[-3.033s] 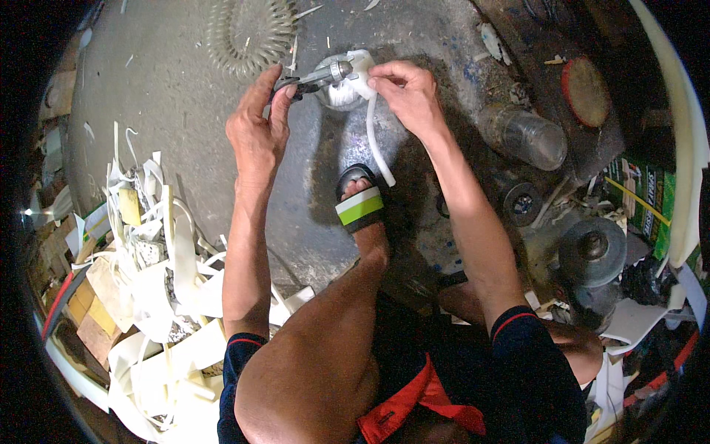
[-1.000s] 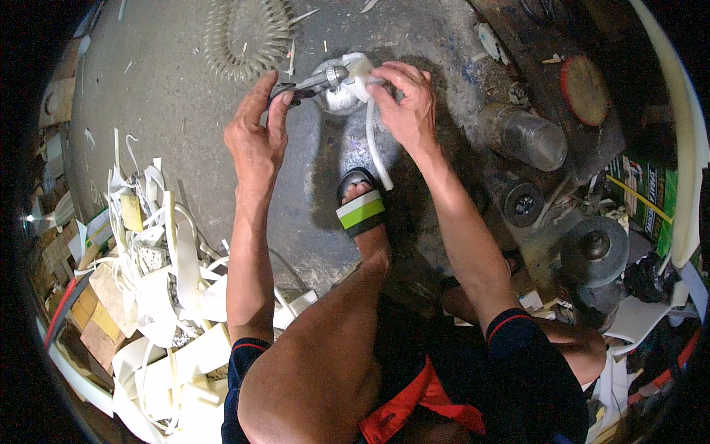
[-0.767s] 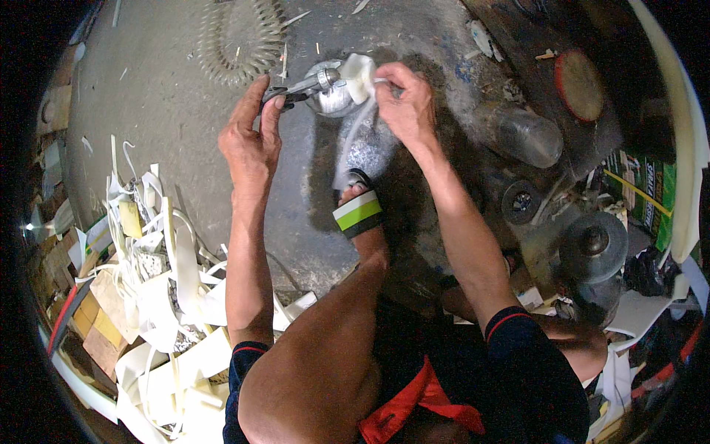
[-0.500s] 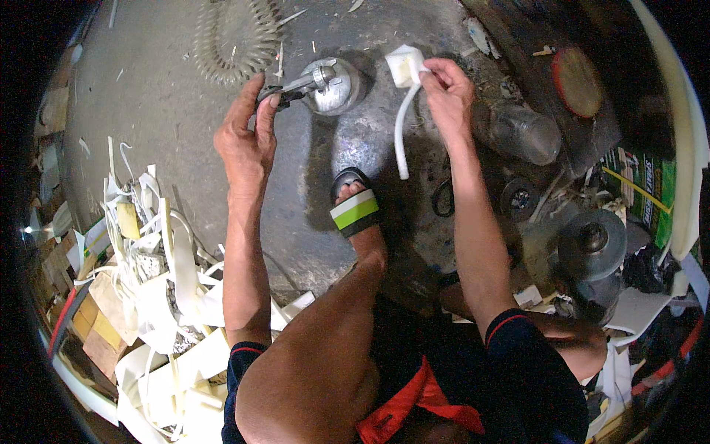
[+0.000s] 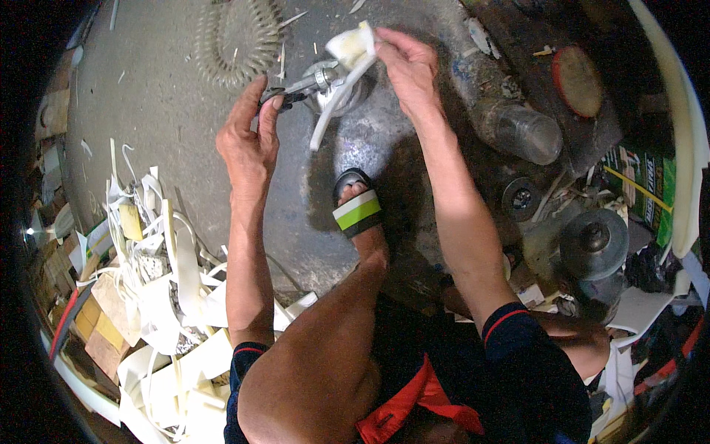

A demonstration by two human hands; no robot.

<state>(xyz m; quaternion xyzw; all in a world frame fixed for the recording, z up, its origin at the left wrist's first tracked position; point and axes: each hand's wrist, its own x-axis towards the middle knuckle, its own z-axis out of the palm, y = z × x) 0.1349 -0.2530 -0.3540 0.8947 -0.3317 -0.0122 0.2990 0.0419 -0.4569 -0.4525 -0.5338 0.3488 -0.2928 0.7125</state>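
Note:
My left hand [image 5: 248,140] is pinched around the dark handle end of what looks like a spray gun [image 5: 321,77]. Its silver body reaches right to a round metal cup on the floor, partly covered from view. Up at the right, my right hand [image 5: 411,74] grips a white foam piece [image 5: 350,47] by its right side. From that piece a pale strip [image 5: 336,108] hangs down and to the left, across the view of the cup. Whether foam and cup touch, I cannot tell.
A clear coiled hose [image 5: 235,52] lies at the upper left. White foam offcuts [image 5: 166,296] are heaped at lower left. On the right are a clear plastic bottle [image 5: 529,133], a grey disc-shaped part [image 5: 593,240] and a round red-rimmed piece [image 5: 577,81]. My sandalled foot [image 5: 356,203] stands mid-floor.
My right hand has moved left and a little away from me, carrying the foam piece and its strip over the spray gun's cup. My left hand stays almost where it was.

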